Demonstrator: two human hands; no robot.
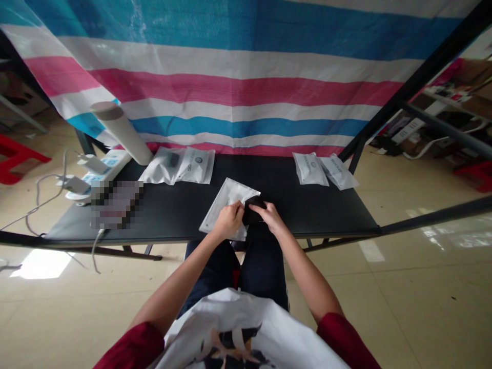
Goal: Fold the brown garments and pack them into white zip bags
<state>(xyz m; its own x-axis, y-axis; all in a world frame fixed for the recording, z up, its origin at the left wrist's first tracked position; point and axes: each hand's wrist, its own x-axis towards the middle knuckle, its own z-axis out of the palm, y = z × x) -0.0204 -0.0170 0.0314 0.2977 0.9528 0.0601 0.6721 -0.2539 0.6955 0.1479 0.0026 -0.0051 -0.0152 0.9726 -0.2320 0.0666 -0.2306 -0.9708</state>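
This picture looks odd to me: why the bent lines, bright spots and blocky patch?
Head view: the wide lens bows the table edge and frame bars; light glares off the floor; a pixelated patch masks something; the left hand on the white pouch and right hand on the black item look sharp.

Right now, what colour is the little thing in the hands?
The small item is black, best seen in the head view.

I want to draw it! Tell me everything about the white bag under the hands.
The white bag is a flat, thin pouch, plastic by the look, and plain on the side that shows. It lies slanted on the black table, near the front edge. The left hand pinches its near end; the right hand holds a small black thing against that same end.
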